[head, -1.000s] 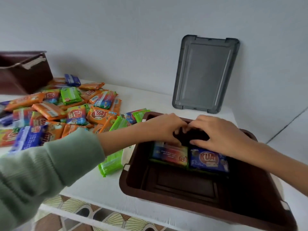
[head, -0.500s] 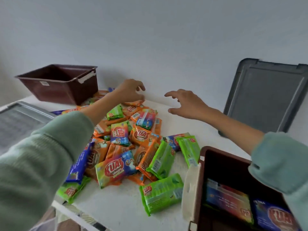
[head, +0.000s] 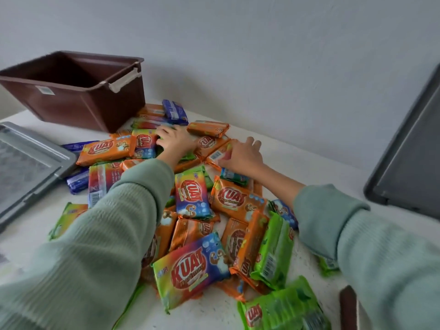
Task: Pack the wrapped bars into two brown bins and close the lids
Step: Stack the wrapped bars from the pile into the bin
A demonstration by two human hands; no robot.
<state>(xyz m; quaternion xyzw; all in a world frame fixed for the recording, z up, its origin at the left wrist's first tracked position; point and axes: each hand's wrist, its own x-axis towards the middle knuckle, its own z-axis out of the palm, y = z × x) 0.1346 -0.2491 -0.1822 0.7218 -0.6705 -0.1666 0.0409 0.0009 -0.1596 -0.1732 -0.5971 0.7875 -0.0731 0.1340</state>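
Note:
Several wrapped bars (head: 192, 196) in orange, green, blue and multicolour wrappers lie heaped on the white table (head: 309, 163). My left hand (head: 175, 141) is at the far side of the heap, its fingers curled over the edge of a multicolour bar (head: 144, 145). My right hand (head: 242, 154) grips an orange bar (head: 217, 156) with its barcode facing up. One brown bin (head: 71, 91) stands open at the back left, and its inside looks empty. Of the other brown bin only a rim corner (head: 347, 306) shows at the bottom right.
A grey lid (head: 23, 167) lies flat on the table at the left. A second grey lid (head: 409, 151) leans against the wall at the right. The wall runs close behind the heap.
Both hands have left the near bin, swung left and come down onto the far side of the heap. The view has turned left, and the near bin is almost out of frame.

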